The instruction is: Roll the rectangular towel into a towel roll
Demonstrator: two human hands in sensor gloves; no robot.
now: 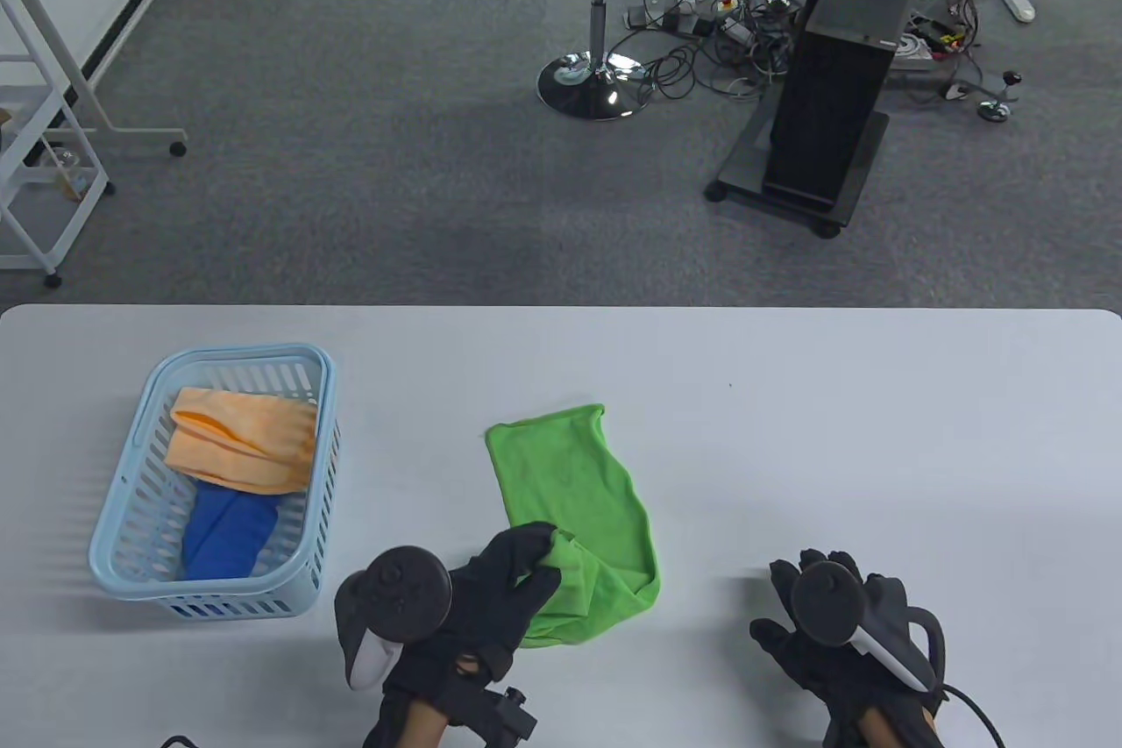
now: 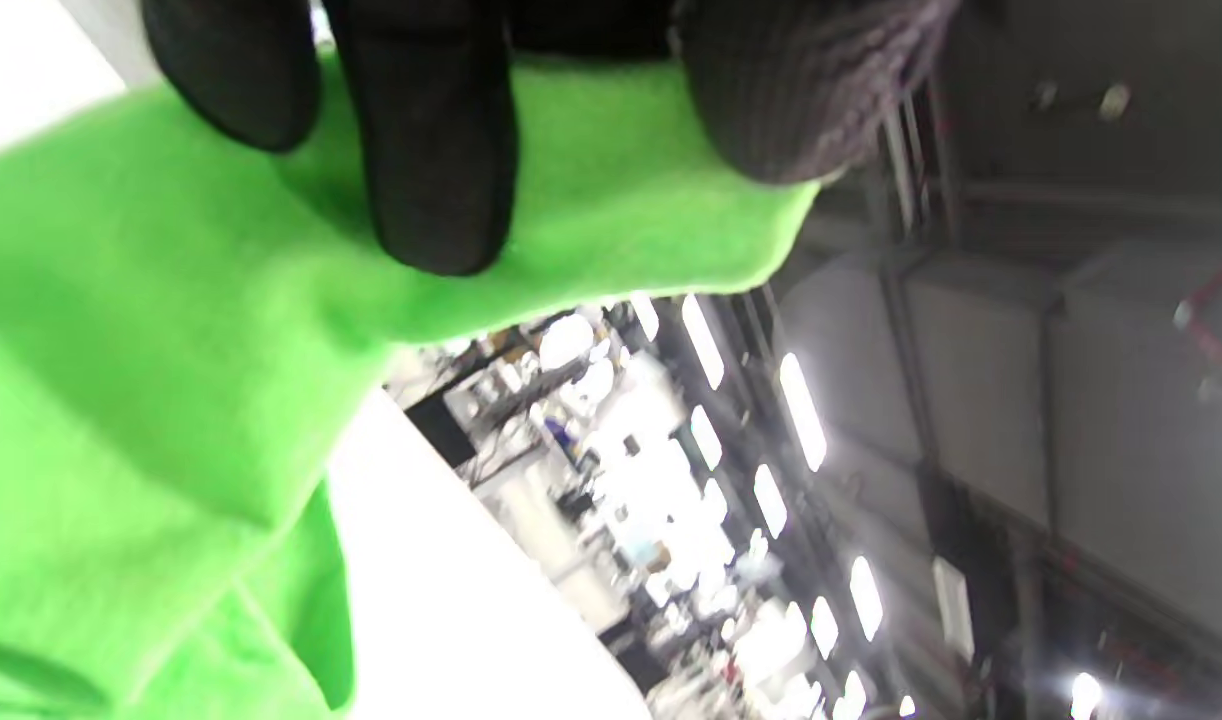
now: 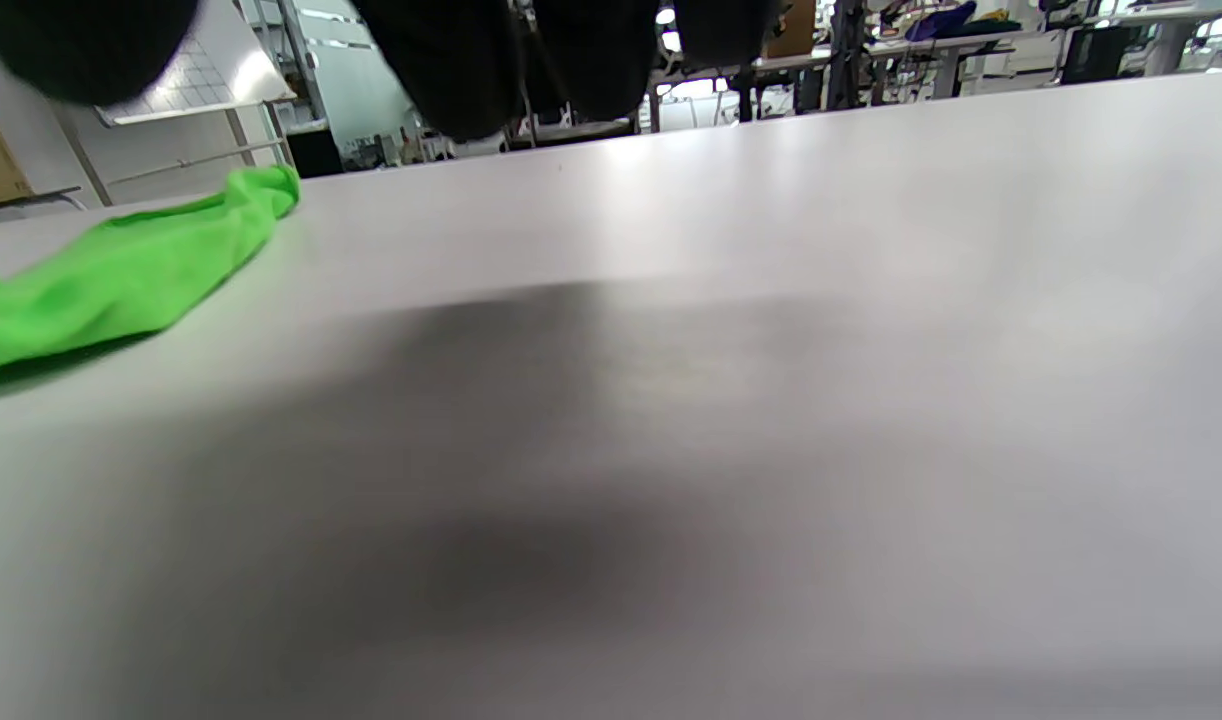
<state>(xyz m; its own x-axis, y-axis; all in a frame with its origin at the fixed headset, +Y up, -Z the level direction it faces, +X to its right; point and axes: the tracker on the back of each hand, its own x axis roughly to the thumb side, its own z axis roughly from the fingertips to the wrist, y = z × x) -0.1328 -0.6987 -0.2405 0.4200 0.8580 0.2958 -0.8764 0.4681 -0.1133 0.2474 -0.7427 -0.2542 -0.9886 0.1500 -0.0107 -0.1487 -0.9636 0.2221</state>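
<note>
Well to the left of the left hand, a pale blue slatted basket sits on the surface. Inside it lie two folded cloths: an orange towel fills the far end, its edge lapping over a blue towel that fills the near end. Both stay below the basket's rim.

The left hand, in a black glove with a round tracker on its back, pinches the near corner of the green towel. In the left wrist view the thumb and fingers close on a lifted fold of the towel, with the cloth edge raised off the surface. From that hand the towel stretches away and slightly leftward across the surface as a long, folded strip; its far end lies flat, while the near end is rumpled and bunched just beside the left hand's fingertips.

Well to the right of the towel, the right hand hovers or rests low over bare surface, holding nothing, its fingers loosely spread and pointing away from the person; whether it touches the surface cannot be told. Its wrist view shows dark fingertips at the top edge, the grey surface below, and the towel far off to that hand's left.
</note>
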